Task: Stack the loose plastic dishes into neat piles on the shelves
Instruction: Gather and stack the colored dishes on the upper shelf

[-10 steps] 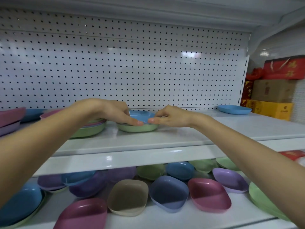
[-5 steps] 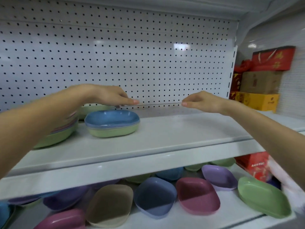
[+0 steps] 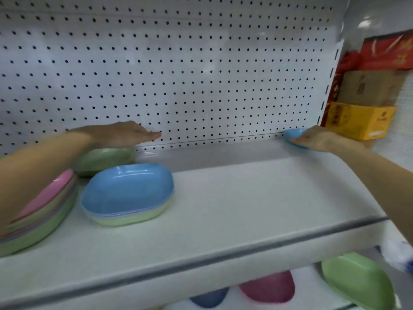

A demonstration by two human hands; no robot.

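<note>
Reach for shallow blue plastic dish [image 3: 293, 133] at far right of upper shelf [image 3: 245, 198].
Your right hand [image 3: 318, 139] touches it, grip unclear; left hand [image 3: 125, 134] hovers flat-fingered. Likely light, stiff, slick: pinch its rim.

A shop or its stockroom: white metal display shelves [image 3: 245, 198] with a perforated pegboard back panel [image 3: 201, 74], many identical pastel plastic dishes [image 3: 127, 193] stacked on them, and red, brown and yellow cardboard cartons [image 3: 362, 121] piled alongside.
</note>
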